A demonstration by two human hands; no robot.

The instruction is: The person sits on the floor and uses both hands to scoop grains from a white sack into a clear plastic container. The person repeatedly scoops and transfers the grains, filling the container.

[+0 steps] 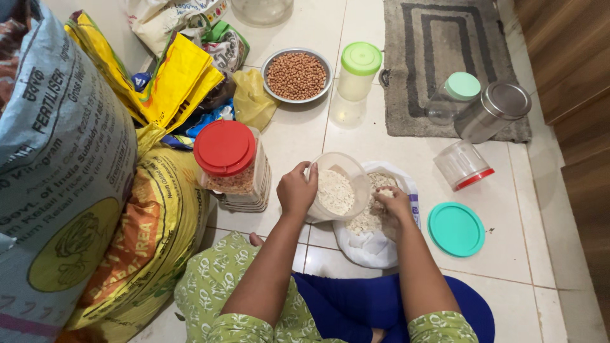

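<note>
On the tiled floor, fingers of the left hand [297,188] curl around the rim of a clear plastic jar [338,188], tilted and part-filled with flattened rice. The right hand [394,203] dips into a white bag [375,248] of the same flakes — fingers cupped around a scoop of them. Nearby lie a teal lid [455,228], a red-lidded jar [232,166] and a steel bowl of peanuts [297,75].

Clear plastic jar [340,187], glossy tiled floor [508,216].
</note>
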